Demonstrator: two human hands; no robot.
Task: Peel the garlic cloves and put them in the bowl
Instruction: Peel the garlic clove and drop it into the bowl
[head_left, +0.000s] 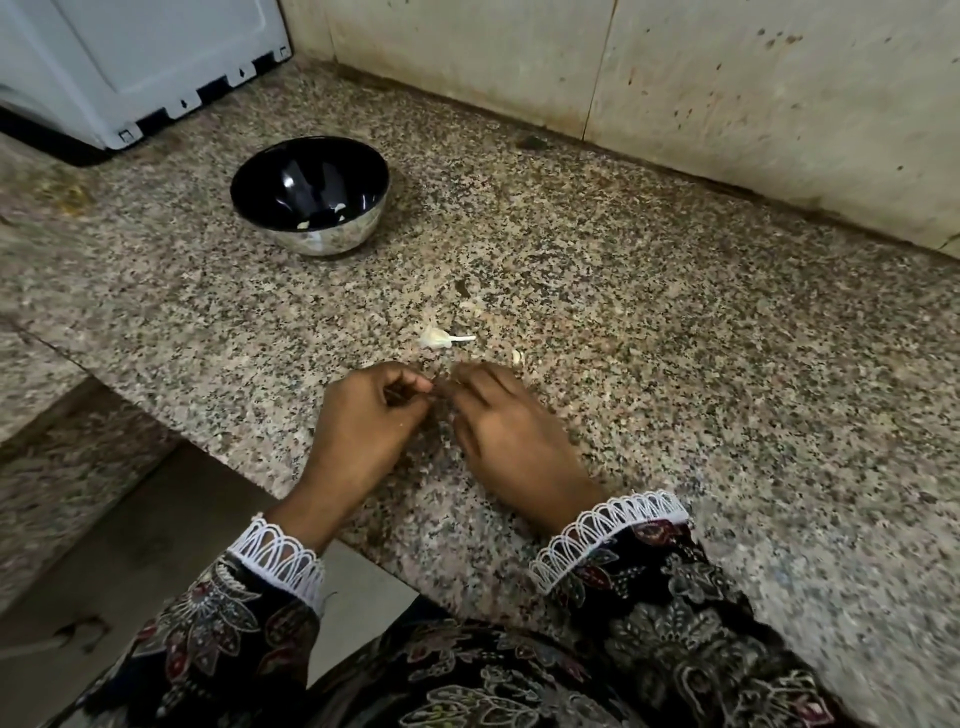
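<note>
My left hand (366, 423) and my right hand (501, 421) meet fingertip to fingertip low over the granite counter (675, 364), fingers curled. Whatever they pinch between them is hidden by the fingers; I take it for a garlic clove. Just beyond the hands lies a white garlic skin with a stalk (441, 338), and a small pale clove piece (516, 356) lies near my right fingertips. The steel bowl (310, 195) stands further back to the left, with two pale peeled cloves (322, 215) inside.
A white appliance (140, 67) stands at the back left corner. A stained tiled wall (675, 78) runs along the back. The counter's front edge drops off to the floor (156, 519) at the lower left. Small bits of skin (470, 306) dot the counter.
</note>
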